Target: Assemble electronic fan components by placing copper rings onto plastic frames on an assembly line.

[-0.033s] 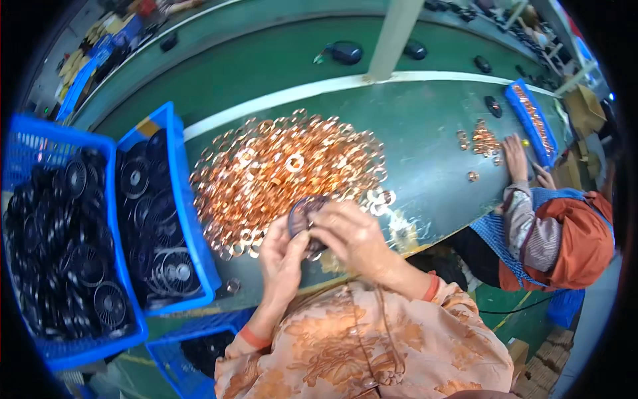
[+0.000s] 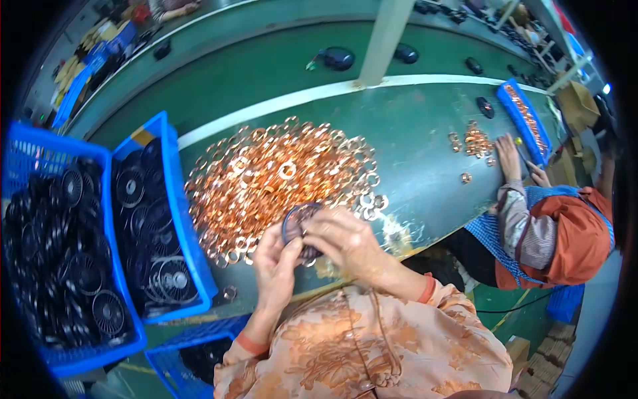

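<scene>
My left hand [image 2: 276, 258] is closed on the left edge of a round dark fan grille [image 2: 293, 225], its thumb along the near side. From the right, my right hand [image 2: 347, 241] reaches over the same grille, fingers bent and pressed to its face. Whatever may lie under those fingertips is hidden. Both hands are above the near edge of a wide heap of shiny copper-coloured rings [image 2: 266, 174] on the green table.
Blue crates [image 2: 174, 213] of dark fan grilles [image 2: 174, 278] stand at the left. A post [image 2: 380, 46] rises beyond the table's white edge strip. At the right, a co-worker's hand [image 2: 509, 158] is beside a small ring pile [image 2: 477, 141] and a long blue tray [image 2: 508, 106].
The whole view has shifted a little, so the table and rings appear slightly lower and further left. Both hands still hold the fan grille, which appears slightly turned.
</scene>
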Available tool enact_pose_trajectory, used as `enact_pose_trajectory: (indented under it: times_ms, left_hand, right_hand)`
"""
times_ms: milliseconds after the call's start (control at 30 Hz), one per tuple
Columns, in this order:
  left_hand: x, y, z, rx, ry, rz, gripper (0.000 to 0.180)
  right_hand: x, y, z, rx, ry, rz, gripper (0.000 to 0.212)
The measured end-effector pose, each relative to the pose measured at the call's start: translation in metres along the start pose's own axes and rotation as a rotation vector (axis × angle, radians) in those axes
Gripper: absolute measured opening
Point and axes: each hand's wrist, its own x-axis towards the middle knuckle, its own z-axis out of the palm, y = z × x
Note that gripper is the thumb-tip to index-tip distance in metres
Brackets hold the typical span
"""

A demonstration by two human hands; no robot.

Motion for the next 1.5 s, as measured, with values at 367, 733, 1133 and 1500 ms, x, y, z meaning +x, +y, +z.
enact_pose_trajectory:
  times_ms: [367, 733, 1133, 1500]
  left_hand:
    - [-0.001, 0.010, 0.001, -0.018, -0.128, -0.026, 0.024]
    - [0.004, 0.008, 0.030, 0.120, -0.235, 0.095, 0.023]
    - [-0.070, 0.006, -0.057, 1.158, 0.067, 0.687, 0.034]
    - [-0.100, -0.019, -0.089, 1.365, 0.323, 0.461, 0.049]
  right_hand:
    - [-0.013, 0.006, -0.021, 0.138, -0.077, -0.043, 0.042]
    - [-0.025, 0.005, -0.029, 1.006, -0.082, 0.716, 0.025]
    - [-0.003, 0.188, -0.128, -0.824, 0.314, 0.252, 0.033]
    - [-0.047, -0.003, 0.000, -0.007, -0.282, 0.041, 0.021]
